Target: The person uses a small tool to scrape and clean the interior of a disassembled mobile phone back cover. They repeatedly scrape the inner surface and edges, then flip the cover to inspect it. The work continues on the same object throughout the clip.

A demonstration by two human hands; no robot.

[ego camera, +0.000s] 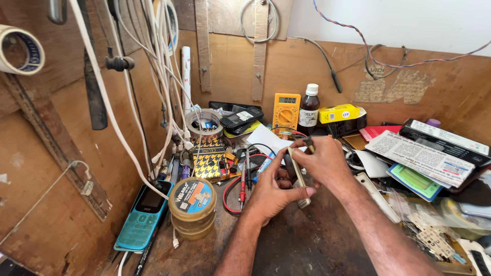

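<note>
Pale-edged and slim, a phone stands on edge above a dark worn bench, clasped in the left hand; the right hand pinches its top end. Plywood walls, hanging white cables, a yellow multimeter and a teal keypad phone surround it.

We see two bare forearms entering from near edge. No sleeves, no gloves in view. We note no rings, no watch, no wristband. Left hand: short nails, thumbnail visible. Right hand: knuckles creased, forearm hair visible.
</note>
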